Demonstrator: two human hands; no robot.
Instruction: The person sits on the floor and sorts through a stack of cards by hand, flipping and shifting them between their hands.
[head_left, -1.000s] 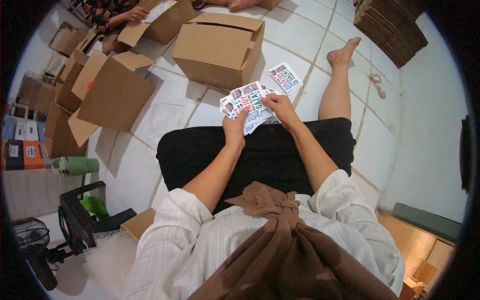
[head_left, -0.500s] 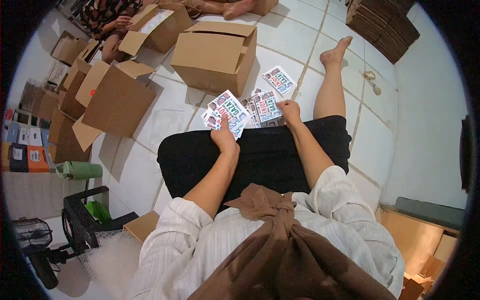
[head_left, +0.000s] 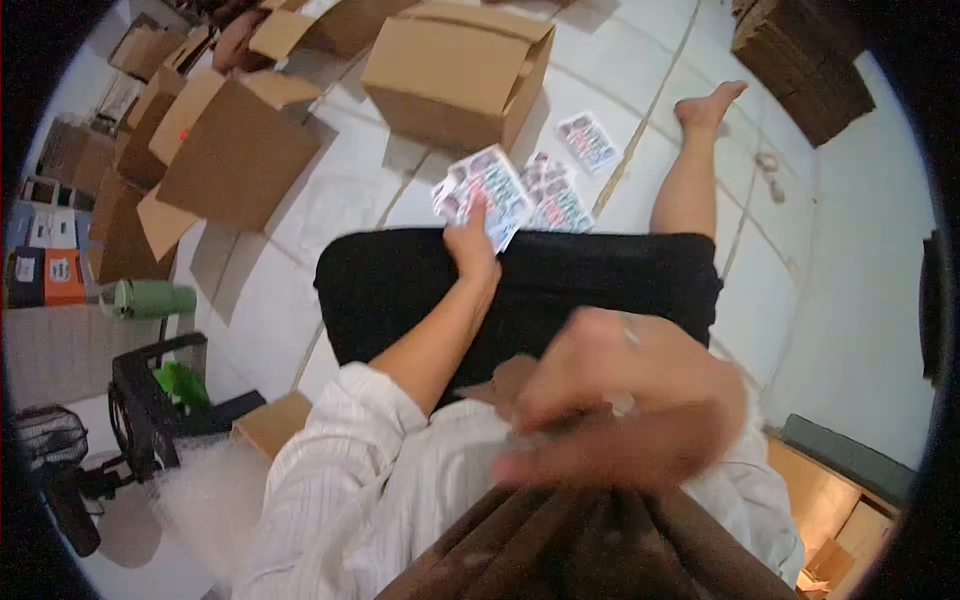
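My left hand (head_left: 472,248) is closed around a fanned bunch of printed cards (head_left: 500,190), its thumb lying on top, just above the black cloth (head_left: 400,270) over my lap. My right hand (head_left: 640,395) is raised close to the camera, large and smeared by motion, in front of my chest and the brown scarf (head_left: 590,540). I cannot make out whether it holds anything. Beyond my lap, a loose pile of similar cards (head_left: 562,207) lies on the tiled floor. A smaller stack of cards (head_left: 587,141) lies a little farther off.
A cardboard box (head_left: 450,80) stands ahead, with an open carton (head_left: 240,165) to its left. At far left are a green tumbler (head_left: 155,299) and a black fan (head_left: 60,450). Flattened cardboard (head_left: 800,70) is stacked at upper right, and my bare foot (head_left: 705,105) extends nearby.
My right hand has left the card pile on the floor and come up close to the camera. My left hand still holds its cards. The view has shifted slightly.
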